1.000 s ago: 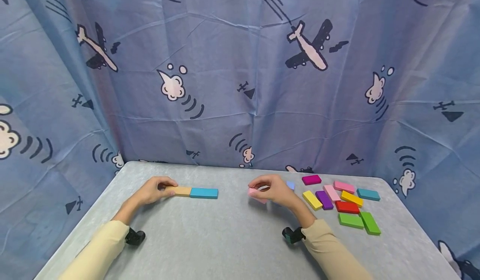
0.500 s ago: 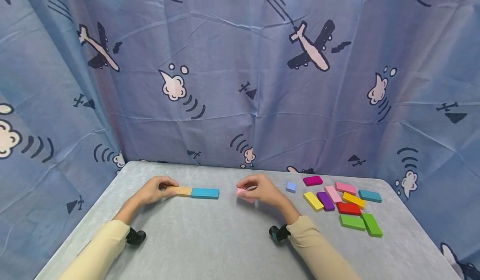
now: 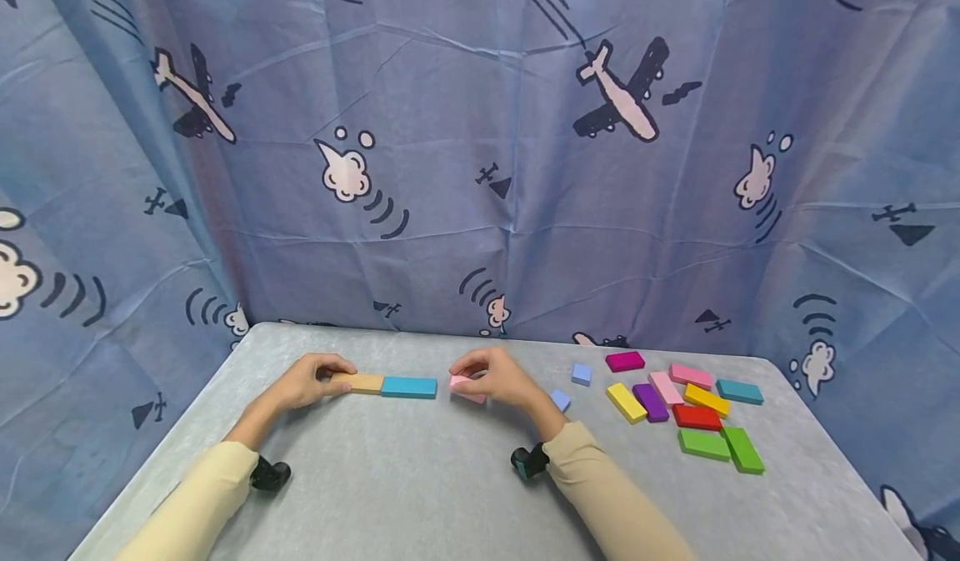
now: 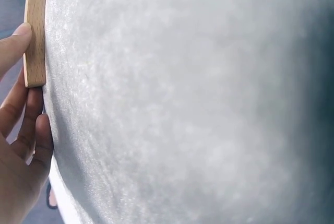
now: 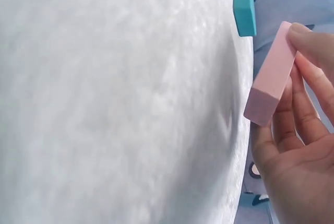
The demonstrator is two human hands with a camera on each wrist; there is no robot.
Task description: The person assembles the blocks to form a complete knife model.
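A tan wooden block (image 3: 363,383) and a teal block (image 3: 408,388) lie end to end on the grey table (image 3: 420,478). My left hand (image 3: 303,382) holds the tan block (image 4: 35,31) at its left end, thumb and fingers on its sides. My right hand (image 3: 491,378) pinches a pale pink block (image 3: 467,388) just above the table, a short gap right of the teal block. In the right wrist view the pink block (image 5: 269,80) is between thumb and fingers, with the teal block (image 5: 244,4) beyond it.
Several coloured blocks lie at the right: magenta (image 3: 625,361), yellow (image 3: 625,402), purple (image 3: 649,402), red (image 3: 694,417), two green ones (image 3: 720,447), another teal one (image 3: 739,392). Two small light-blue squares (image 3: 581,373) lie nearer. A blue printed curtain (image 3: 480,144) encloses the table.
My right hand has carried the pink block leftward from near the pile to just right of the teal block. A second light-blue square now shows. The left hand has stayed put.
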